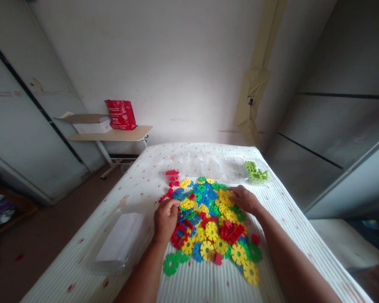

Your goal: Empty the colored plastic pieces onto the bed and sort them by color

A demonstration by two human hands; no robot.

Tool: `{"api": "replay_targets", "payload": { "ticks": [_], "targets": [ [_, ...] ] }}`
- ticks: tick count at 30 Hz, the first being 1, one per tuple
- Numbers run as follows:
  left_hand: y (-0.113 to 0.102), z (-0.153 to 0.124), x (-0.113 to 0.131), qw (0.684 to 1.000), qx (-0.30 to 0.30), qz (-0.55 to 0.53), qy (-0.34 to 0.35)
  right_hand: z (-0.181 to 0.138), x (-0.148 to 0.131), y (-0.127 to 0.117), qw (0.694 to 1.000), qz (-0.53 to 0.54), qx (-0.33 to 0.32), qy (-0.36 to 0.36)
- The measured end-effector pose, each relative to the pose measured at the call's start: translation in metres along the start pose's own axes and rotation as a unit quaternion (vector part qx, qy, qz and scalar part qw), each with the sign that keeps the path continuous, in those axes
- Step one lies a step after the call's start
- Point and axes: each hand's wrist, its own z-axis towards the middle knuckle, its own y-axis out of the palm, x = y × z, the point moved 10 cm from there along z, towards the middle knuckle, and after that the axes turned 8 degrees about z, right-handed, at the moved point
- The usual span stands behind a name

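Observation:
A pile of toothed plastic discs in yellow (211,231), blue (197,251) and green (171,264) lies on the bed, with red building blocks (235,233) scattered among them. My left hand (164,219) is at the pile's left edge, its fingers curled in and the thumb against the forefinger. Whatever those fingers may hold is hidden. At the pile's far right edge, my right hand (244,199) reaches over the yellow and green discs with its fingers stretched out. Nothing shows in its grasp.
A clear plastic container (227,168) holds green blocks (255,171) on its right and red blocks (172,173) on its left. A transparent tray with white paper (118,237) lies left. Behind stands a side table (129,133) with a red bag (121,114) and a box (93,125).

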Motion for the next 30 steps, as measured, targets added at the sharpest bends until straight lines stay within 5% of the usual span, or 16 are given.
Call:
{"api": "replay_targets", "payload": {
  "ticks": [30],
  "targets": [
    [0.000, -0.001, 0.004, 1.000, -0.009, 0.003, 0.003, 0.009, 0.003, 0.000, 1.000, 0.018, -0.023, 0.002]
  ]
}}
